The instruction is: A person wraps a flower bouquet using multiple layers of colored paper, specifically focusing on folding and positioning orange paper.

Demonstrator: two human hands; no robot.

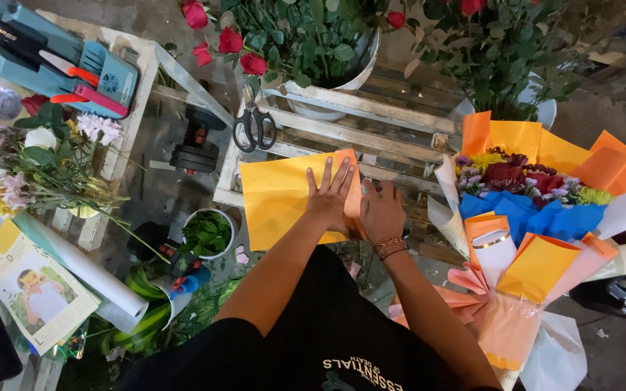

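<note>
A yellow paper sheet point(284, 199) is laid flat on the near edge of a white wooden crate point(371, 116), in the middle of the scene. The left hand point(330, 195) is pressed palm down on the sheet's right part, its fingers stretched out and spread, nothing being gripped. The right hand point(381, 210) is set just right of it at the sheet's right edge, where an orange strip point(354, 203) of paper is seen between the two hands; its fingers are curled down over that edge, but whether the paper is pinched cannot be told. A beaded bracelet point(390, 247) is worn on the right wrist.

Black-handled scissors point(254, 127) are laid on the crate just beyond the sheet. Farther back, a white bucket point(360, 69) of red roses point(244, 51) is stood on the crate. To the right, a finished bouquet point(527, 185) wrapped in orange, blue and white paper is placed, with loose pink and orange sheets point(508, 318) below it. On the far left, a blue tool caddy point(52, 61) with cutters is seen, a mixed bunch of flowers point(45, 163) near it, and a white paper roll point(74, 264) beside a printed booklet point(34, 293). A small pot of leaves point(208, 233) is set on the ground left of the sheet
</note>
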